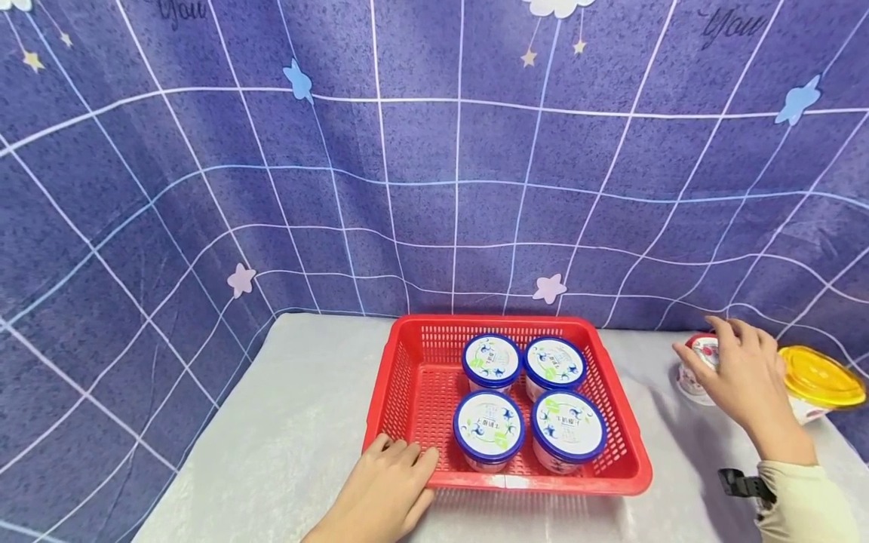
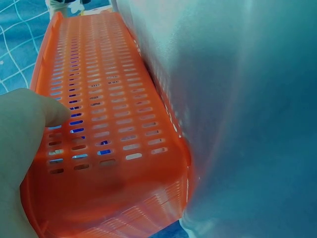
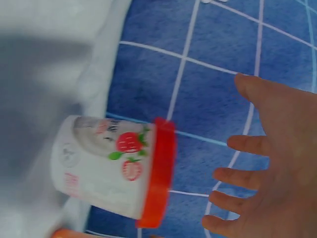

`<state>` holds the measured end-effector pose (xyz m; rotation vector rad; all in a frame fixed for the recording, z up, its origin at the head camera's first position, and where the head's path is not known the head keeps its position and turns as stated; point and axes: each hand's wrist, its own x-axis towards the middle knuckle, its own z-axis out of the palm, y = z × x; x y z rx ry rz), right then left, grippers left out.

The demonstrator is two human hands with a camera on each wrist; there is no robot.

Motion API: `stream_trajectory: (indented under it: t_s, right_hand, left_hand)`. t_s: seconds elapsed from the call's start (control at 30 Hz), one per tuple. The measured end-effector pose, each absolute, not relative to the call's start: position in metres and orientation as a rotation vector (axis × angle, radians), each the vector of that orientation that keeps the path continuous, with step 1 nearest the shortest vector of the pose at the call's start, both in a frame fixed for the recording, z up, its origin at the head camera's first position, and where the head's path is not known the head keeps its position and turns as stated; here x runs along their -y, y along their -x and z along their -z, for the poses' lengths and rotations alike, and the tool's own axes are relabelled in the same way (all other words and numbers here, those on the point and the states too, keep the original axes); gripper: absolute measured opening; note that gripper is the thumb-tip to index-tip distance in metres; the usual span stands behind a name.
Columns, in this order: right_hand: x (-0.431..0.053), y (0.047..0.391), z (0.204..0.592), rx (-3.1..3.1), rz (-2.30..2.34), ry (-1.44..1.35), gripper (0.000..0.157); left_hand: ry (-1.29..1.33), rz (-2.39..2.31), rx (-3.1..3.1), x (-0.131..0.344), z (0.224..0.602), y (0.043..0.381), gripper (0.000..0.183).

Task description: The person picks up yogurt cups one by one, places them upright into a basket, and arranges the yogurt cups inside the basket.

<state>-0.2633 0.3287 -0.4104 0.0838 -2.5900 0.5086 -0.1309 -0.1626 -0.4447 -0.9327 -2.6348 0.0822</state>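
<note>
My left hand (image 1: pixel 390 483) grips the near rim of a red plastic basket (image 1: pixel 390 392) at its left part. The left wrist view shows the thumb (image 2: pixel 57 111) against the slotted outer wall. Inside the basket stand several yogurt tubs with blue lids, among them one tub (image 1: pixel 489 426) at the front, grouped toward the right. At the right, my right hand (image 1: pixel 750 369) hovers with spread fingers by a red-lidded yogurt tub (image 1: pixel 694 385), partly hidden by it in the head view. Seen from the right wrist, strawberries decorate this tub (image 3: pixel 104 166), and a gap separates it from the fingers.
A yellow-lidded tub (image 1: pixel 821 377) stands beyond my right hand, near the table's right edge. The pale cloth-covered table (image 1: pixel 292 422) extends left of the basket. A blue gridded curtain (image 1: pixel 421 211) hangs behind everything.
</note>
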Motion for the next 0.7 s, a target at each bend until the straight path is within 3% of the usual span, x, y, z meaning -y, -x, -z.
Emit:
stream_trajectory:
  t_s: [0.5, 0.7]
  right_hand:
    - [-0.348, 0.280, 0.453, 2.657, -0.439, -0.011, 0.069]
    - [-0.347, 0.281, 0.459, 2.646, -0.434, -0.035, 0.059]
  left_hand:
    - [0.928, -0.098, 2.659, 0.162, 0.443, 0.130, 0.026]
    - [0.926, -0.096, 2.660, 0.162, 0.443, 0.130, 0.026]
